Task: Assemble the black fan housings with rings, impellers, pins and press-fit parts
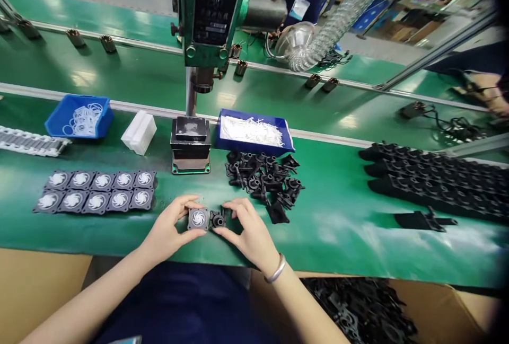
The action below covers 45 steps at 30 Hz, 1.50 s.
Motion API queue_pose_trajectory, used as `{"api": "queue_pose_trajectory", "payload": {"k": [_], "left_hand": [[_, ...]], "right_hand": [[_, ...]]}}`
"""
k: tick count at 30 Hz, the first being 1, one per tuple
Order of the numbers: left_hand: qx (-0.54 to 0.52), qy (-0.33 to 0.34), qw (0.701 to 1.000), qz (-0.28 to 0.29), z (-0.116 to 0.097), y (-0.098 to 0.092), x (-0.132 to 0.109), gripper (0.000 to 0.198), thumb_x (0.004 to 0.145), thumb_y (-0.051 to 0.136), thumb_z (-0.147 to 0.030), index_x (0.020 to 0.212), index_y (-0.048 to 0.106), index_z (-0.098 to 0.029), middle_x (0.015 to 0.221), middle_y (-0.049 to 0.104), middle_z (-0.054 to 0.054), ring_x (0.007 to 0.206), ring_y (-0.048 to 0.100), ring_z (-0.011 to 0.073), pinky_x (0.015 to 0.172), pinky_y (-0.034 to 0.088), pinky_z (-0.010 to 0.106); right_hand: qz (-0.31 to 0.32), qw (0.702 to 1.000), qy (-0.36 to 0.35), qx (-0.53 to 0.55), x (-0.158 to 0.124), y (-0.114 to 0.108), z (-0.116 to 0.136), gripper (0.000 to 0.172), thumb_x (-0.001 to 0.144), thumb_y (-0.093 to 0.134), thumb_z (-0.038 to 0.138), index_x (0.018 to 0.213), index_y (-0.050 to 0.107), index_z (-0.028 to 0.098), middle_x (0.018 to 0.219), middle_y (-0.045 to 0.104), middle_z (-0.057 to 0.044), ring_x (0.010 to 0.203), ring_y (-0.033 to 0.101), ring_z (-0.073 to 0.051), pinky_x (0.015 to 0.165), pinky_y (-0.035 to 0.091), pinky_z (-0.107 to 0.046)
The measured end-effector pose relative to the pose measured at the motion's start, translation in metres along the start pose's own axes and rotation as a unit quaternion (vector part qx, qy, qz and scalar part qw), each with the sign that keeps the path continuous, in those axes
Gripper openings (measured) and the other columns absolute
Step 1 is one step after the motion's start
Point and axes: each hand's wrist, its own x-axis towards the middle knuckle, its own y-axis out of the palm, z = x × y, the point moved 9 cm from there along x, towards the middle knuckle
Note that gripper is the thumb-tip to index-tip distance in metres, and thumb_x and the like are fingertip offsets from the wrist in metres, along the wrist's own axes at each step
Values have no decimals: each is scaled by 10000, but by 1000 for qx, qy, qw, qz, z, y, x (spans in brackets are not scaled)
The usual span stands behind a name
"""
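Observation:
My left hand (172, 226) pinches a small square black frame with a white spiral impeller (198, 219) just above the green table near its front edge. My right hand (247, 228), a silver bangle on its wrist, grips a black plastic housing (218, 220) right beside the frame; the two parts touch or nearly touch. Behind my right hand lies a loose pile of black housings (264, 177). To the left, two rows of finished frames with white impellers (97, 190) lie flat on the table.
A green bench press (207, 26) stands behind, its black fixture block (191, 145) on the table. A blue tray of white pins (254, 131), a blue bin of white rings (79, 116), white blocks (139, 131), stacked black parts (437, 179) at right, a carton of black parts (358, 312) below.

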Motion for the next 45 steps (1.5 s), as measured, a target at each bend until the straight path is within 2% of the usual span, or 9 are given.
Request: {"api": "queue_pose_trajectory", "payload": {"k": [4,9,12,17,20,23,31,39,45], "left_hand": [[1,5,1000,3,1,2,0,598,798,773,-276,1312,470,-240,1156,673,81,1127,653,235,1030,517,452],[18,1,1000,4,4,2,1,607,786,792,-295,1303,478,-246,1184,679,92,1158,641,251,1012,525,442],[22,5,1000,5,4,2,0,612,787,794,-279,1303,466,-251,1190,680,85,1159,640,246,1024,515,439],[35,21,999,7,2,3,-1,621,796,789,-280,1316,451,-260,1163,680,70,1123,653,234,1021,515,427],[40,39,998,1,0,1,-1,592,821,762,-291,1324,452,-258,1161,664,73,1105,656,226,1002,529,409],[52,49,997,-3,-1,0,-1,558,838,736,-291,1320,459,-251,1183,655,85,1108,653,228,996,535,405],[60,44,997,-1,0,1,-1,561,847,725,-326,1339,463,-256,1182,656,92,1072,667,233,971,555,409],[110,113,987,25,-14,-2,-3,549,887,685,-345,1371,438,-269,1287,614,101,1153,631,234,995,547,405],[125,109,986,24,-12,-3,-4,497,877,692,-336,1321,492,-237,1261,636,105,1149,638,240,995,548,414]], "right_hand": [[3,998,7,63,-1,3,-5,133,896,664,280,1013,628,229,1037,569,-73,1010,593,-206,864,540,-363],[36,997,13,66,4,15,-10,214,840,733,299,1029,647,249,1136,572,-90,1085,580,-240,921,519,-428],[18,997,9,75,13,4,-7,134,840,733,302,933,658,241,1129,598,-87,1094,592,-250,931,514,-450],[-8,990,-27,138,32,-19,25,144,851,725,248,967,640,261,1123,647,-66,1115,613,-223,951,531,-422],[15,984,-85,155,39,-14,52,176,851,729,228,988,623,258,1077,678,-48,1121,611,-208,949,538,-399],[18,983,-110,148,41,-7,63,159,868,709,228,998,620,246,1071,686,-54,1122,606,-210,949,538,-403],[24,985,-98,138,40,3,59,163,881,691,243,1018,603,250,1011,683,-53,1116,611,-226,943,541,-430],[51,984,-81,151,37,13,51,165,878,694,273,1002,590,242,1013,673,-52,1122,617,-223,951,537,-417],[47,982,-84,160,34,18,51,159,881,690,265,994,582,240,1021,667,-52,1113,616,-217,950,532,-408]]}}
